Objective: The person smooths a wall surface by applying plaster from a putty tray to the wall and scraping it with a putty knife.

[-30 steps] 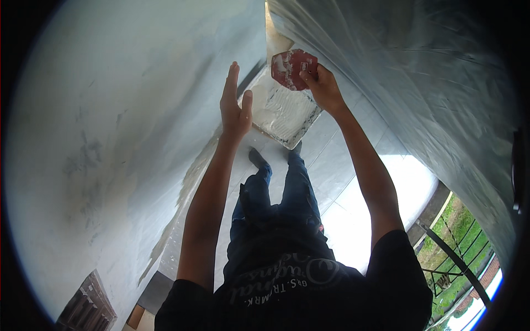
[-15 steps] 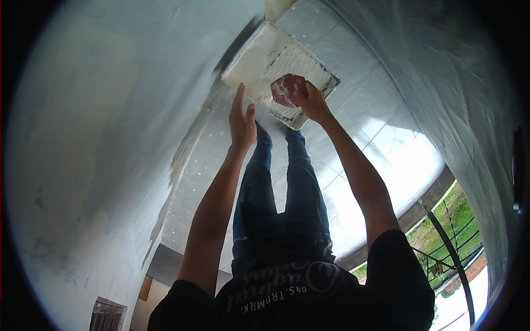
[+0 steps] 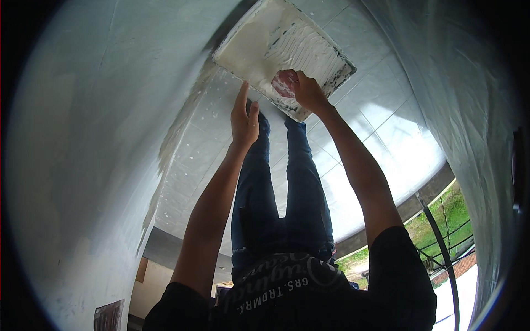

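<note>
A rectangular tray (image 3: 349,69) holding creamy white paste, ridged on its right part, lies on the floor near my feet. My right hand (image 3: 311,92) grips a small red, paste-smeared scraper (image 3: 284,83) over the tray's lower part; I cannot tell if the blade touches the paste. My left hand (image 3: 245,117) is open, its straight fingers close to the tray's lower left edge, with nothing in it.
A patchy pale wall (image 3: 94,138) rises along my left. A translucent plastic sheet (image 3: 464,127) hangs on my right. Pale floor tiles (image 3: 353,132) lie around my legs (image 3: 298,171). Beyond the sheet's lower end are a dark railing (image 3: 441,237) and grass.
My right hand has brought the scraper down from the tray's upper end to its lower part. The tray now sits higher in the view. My left hand has stayed open.
</note>
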